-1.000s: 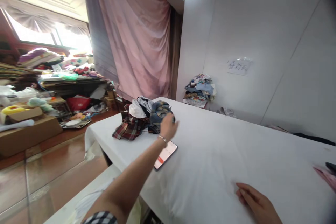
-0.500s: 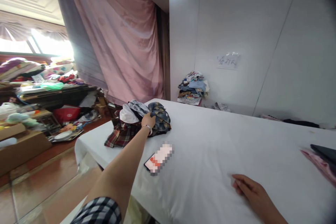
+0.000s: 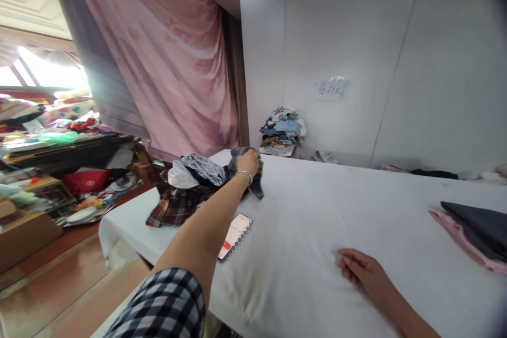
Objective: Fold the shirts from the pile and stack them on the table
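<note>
Setting: room in a home, used for sorting clothes. Evidence: long table (image 3: 317, 222) under a white cloth, heap of crumpled garments (image 3: 190, 185) at its far left corner, folded pieces (image 3: 471, 229) at its right edge. Second clothes pile (image 3: 283, 129) on the floor against the white wall. Pink curtain (image 3: 166, 63), red-brown tiled floor (image 3: 51, 285), cluttered shelves (image 3: 55, 142) below a window.

left hand (image 3: 249, 161): outstretched, fingers closed | right hand (image 3: 358, 270): palm-down, flat
</note>
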